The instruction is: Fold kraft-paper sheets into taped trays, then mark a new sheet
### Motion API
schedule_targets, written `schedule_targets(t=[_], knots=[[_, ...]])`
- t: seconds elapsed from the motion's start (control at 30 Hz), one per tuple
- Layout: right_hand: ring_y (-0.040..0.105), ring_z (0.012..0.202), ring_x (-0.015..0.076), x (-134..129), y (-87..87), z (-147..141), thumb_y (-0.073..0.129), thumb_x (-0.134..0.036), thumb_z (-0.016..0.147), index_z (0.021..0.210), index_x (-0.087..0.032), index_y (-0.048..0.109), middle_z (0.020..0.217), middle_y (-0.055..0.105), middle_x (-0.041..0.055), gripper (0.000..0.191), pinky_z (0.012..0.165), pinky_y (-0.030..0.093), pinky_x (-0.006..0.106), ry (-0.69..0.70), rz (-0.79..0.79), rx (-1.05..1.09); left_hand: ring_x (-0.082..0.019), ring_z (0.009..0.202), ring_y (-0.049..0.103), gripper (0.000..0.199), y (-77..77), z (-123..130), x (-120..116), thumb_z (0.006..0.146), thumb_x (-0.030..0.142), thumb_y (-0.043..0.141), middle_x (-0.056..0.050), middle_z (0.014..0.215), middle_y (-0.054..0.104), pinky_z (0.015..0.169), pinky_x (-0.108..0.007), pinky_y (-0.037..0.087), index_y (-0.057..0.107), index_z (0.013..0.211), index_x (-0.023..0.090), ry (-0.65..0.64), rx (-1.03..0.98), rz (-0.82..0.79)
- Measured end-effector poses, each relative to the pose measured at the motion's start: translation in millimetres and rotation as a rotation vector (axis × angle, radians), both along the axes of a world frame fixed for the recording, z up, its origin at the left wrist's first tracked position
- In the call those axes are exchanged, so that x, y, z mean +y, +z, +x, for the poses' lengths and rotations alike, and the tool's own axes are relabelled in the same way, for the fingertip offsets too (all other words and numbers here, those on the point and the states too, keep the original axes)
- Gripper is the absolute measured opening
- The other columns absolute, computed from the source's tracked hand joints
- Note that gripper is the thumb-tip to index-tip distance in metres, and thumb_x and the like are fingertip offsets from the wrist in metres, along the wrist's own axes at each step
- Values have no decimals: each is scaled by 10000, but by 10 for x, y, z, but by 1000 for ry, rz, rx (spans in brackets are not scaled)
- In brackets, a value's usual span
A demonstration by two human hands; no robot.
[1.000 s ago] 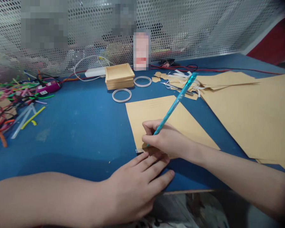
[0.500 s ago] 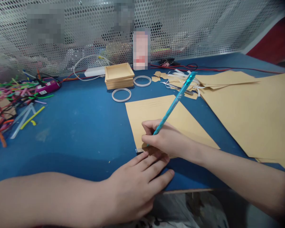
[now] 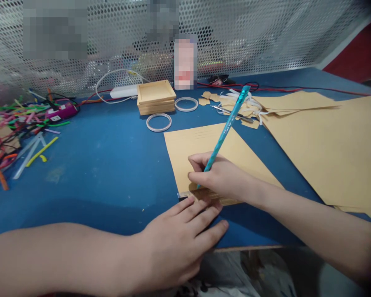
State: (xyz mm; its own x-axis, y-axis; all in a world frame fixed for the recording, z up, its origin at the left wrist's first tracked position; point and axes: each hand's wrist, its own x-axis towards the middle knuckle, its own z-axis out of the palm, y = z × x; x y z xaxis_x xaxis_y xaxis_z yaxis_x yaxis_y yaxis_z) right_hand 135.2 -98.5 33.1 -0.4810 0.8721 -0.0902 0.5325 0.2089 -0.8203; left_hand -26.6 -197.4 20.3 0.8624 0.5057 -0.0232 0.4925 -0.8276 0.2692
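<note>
A sheet of tan paper (image 3: 185, 152) lies on the blue table, with a few faint lines near its far edge. Across its near edge lies a clear ruler (image 3: 228, 199), partly covered by fingers. My left hand (image 3: 185, 235) is spread flat, its fingertips pressing on the ruler. In my right hand (image 3: 218, 175) a shiny turquoise pencil (image 3: 227, 128) is gripped, slanting up to the right. The pencil's tip meets the paper at the ruler's far edge, just beyond the left fingertips.
Large tan sheets (image 3: 334, 148) lie at the right. Paper scraps and a craft knife (image 3: 235, 114) are behind the sheet, left of which are tape rolls (image 3: 158, 122) and stacked wooden trays (image 3: 156, 93). Colourful strips (image 3: 38, 152) and a purple device (image 3: 62, 112) fill the left. Perforated metal stands behind.
My right hand has slid slightly to the right with the pencil, along the ruler's edge. More of the ruler shows. My left hand stays in place on it.
</note>
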Motion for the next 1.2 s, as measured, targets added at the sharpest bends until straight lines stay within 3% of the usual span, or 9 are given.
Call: schedule_targets(t=[0.7,0.83,0.93,1.03,1.1,1.2], knots=[[283,501,86,-31,-22,-19,508,-113,648,537,-208,288,504,256,-81,264,449,228,235,-1,5,-10,-271,1437,188,557,25,6,13,934,289,463,-133,1554,238,1176,-404,139,302,1443,129,-11,23,15],[302,496,83,-5,38,-9,531,-119,637,519,-206,296,492,285,-82,277,454,244,232,-101,20,89,-280,1395,298,535,61,-4,6,932,312,470,-117,1521,323,1162,-406,204,345,1420,134,-9,11,68],[348,470,80,84,129,48,574,-154,683,528,-209,349,477,370,-80,279,458,275,233,-252,74,145,-307,1284,451,484,159,-24,47,934,371,474,-151,1389,490,1112,-400,315,472,1320,79,33,15,142],[386,423,89,209,197,128,624,-314,776,594,-217,429,448,462,-68,284,436,283,241,-320,124,93,-286,1043,608,428,266,-52,159,925,417,494,-145,1046,648,989,-398,450,592,1128,53,109,48,164],[422,420,99,294,207,179,600,-428,825,640,-217,469,447,506,-51,309,435,294,245,-319,191,55,-253,906,637,357,294,-74,256,936,396,482,-120,939,644,909,-406,498,605,1051,81,174,82,197],[456,438,112,419,164,268,527,-491,876,681,-210,531,467,536,-28,341,452,306,257,-324,294,-12,-250,867,626,263,248,-104,378,953,309,450,-112,910,621,823,-406,523,605,994,100,286,147,315]])
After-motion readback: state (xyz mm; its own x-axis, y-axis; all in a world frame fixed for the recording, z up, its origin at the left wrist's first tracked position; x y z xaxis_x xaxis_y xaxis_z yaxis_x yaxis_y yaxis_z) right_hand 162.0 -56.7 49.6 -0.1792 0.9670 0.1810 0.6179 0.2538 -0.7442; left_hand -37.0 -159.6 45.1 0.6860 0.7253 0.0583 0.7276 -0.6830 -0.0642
